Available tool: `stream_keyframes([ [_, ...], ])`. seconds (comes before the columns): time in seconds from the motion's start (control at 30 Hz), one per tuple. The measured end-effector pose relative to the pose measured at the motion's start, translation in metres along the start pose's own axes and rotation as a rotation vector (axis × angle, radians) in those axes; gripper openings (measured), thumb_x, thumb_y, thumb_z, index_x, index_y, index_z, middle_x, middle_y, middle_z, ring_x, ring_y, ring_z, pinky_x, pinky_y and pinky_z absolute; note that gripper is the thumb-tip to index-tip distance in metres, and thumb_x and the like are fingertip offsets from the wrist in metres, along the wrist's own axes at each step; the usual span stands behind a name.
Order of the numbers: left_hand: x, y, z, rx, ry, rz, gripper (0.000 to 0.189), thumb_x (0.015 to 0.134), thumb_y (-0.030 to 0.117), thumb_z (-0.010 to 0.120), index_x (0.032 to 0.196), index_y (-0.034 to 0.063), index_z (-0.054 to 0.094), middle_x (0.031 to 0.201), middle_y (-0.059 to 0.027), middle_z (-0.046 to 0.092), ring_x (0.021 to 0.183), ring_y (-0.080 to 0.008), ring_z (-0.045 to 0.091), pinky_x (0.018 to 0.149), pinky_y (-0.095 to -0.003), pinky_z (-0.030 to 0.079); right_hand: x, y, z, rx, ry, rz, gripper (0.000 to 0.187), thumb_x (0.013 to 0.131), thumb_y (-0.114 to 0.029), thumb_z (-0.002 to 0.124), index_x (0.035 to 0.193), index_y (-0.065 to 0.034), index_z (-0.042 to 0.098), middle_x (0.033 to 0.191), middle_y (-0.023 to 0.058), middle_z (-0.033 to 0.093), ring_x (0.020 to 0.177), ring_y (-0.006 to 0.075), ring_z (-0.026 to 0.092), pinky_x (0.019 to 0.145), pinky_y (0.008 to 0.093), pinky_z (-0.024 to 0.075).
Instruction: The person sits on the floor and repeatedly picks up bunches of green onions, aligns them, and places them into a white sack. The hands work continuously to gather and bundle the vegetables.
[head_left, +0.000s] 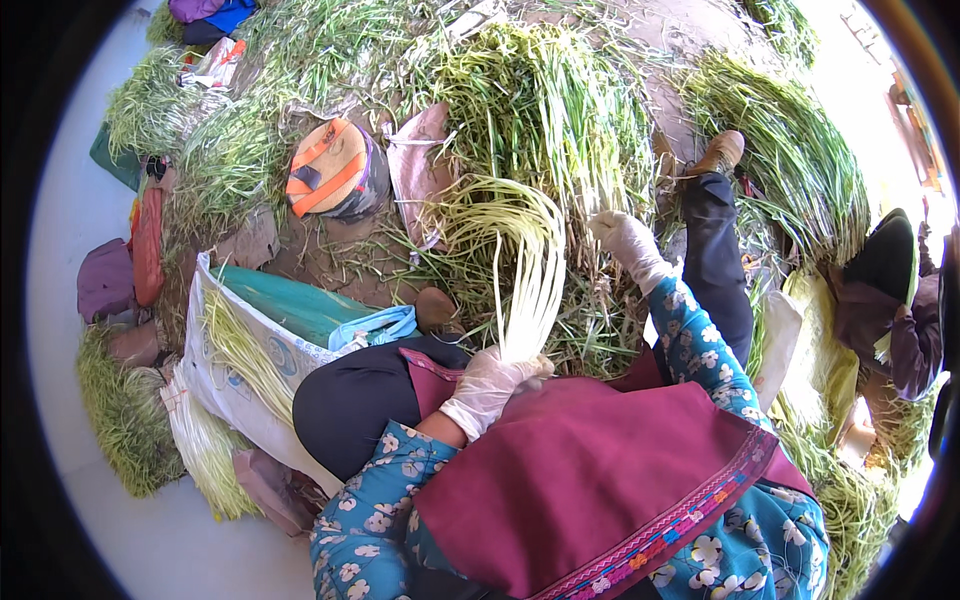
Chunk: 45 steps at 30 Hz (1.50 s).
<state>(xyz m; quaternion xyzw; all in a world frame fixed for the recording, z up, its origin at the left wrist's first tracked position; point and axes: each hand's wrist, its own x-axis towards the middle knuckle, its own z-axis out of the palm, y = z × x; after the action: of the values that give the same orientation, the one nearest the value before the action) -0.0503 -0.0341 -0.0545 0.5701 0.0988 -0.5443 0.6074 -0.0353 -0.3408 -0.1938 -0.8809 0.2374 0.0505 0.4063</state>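
My left hand (499, 386), in a whitish glove, is closed around the pale ends of a bunch of long yellow-green stalks (529, 277). Their tips arch away and droop to the left. My right hand (626, 240), gloved too, is at the lower edge of a large heap of green leafy stalks (547, 120); its fingers are curled, and whether they grip a stalk cannot be told. Beside my left leg, more pale stalks (247, 352) lie on a white woven sack (206, 322).
A round, orange-banded stool (330, 169) stands ahead, left of a pink sack (424, 165). A tied bundle of pale stalks (202, 442) lies by the left wall. Another green heap (780, 150) is at the right, near another person (892, 315) in dark clothing.
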Motion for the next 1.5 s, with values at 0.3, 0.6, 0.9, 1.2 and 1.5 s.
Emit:
stream_keyframes([
  [0.3,-0.001,0.008,0.002,0.482,0.094,-0.116,0.025,0.089,0.027,0.068,0.097,0.0039,0.069,0.064,-0.0022,0.060,0.054,-0.0087,0.052,0.052,-0.0247,0.041,0.032,-0.026,0.010,0.649,-0.029,0.154,0.039,0.089,-0.040,0.066,0.108,-0.0059,0.071,0.092,0.0076,0.073,0.077,0.0175,0.067,0.073,0.0304,0.0524],
  [0.6,-0.009,0.016,0.006,1.001,0.063,-0.078,0.040,0.086,0.039,0.068,0.113,0.0097,0.068,0.100,-0.0112,0.072,0.092,-0.0243,0.068,0.081,-0.0336,0.050,0.048,-0.097,0.020,-0.337,-0.363,0.046,0.032,0.091,-0.039,0.060,0.107,-0.0124,0.068,0.060,0.0022,0.061,0.043,0.0108,0.049,0.041,0.0258,0.0426],
  [0.9,-0.002,-0.004,-0.003,0.657,0.070,-0.067,0.027,0.088,0.031,0.070,0.097,0.0050,0.070,0.071,-0.0002,0.063,0.060,-0.0096,0.054,0.057,-0.0257,0.043,0.050,-0.060,-0.033,1.037,-0.159,0.068,0.024,0.088,-0.016,0.068,0.106,-0.0006,0.068,0.082,0.0042,0.067,0.069,0.0065,0.054,0.063,0.0188,0.0437],
  [1.2,-0.003,-0.004,-0.001,0.307,-0.010,-0.076,0.017,0.086,0.021,0.072,0.087,0.0037,0.068,0.064,0.0024,0.057,0.054,-0.0067,0.048,0.052,-0.0240,0.039,0.042,-0.035,-0.041,1.298,-0.169,0.180,0.023,0.088,-0.017,0.065,0.106,-0.0035,0.070,0.070,-0.0056,0.057,0.054,0.0049,0.047,0.048,0.0209,0.0389],
  [1.5,0.001,-0.004,-0.002,0.306,-0.014,-0.124,0.016,0.085,0.018,0.073,0.091,0.0039,0.069,0.066,0.0023,0.059,0.055,-0.0067,0.048,0.052,-0.0235,0.039,0.050,-0.003,-0.025,1.111,-0.136,0.357,0.013,0.086,-0.013,0.063,0.090,-0.0043,0.071,0.066,-0.0019,0.059,0.048,0.0069,0.044,0.044,0.0222,0.0371],
])
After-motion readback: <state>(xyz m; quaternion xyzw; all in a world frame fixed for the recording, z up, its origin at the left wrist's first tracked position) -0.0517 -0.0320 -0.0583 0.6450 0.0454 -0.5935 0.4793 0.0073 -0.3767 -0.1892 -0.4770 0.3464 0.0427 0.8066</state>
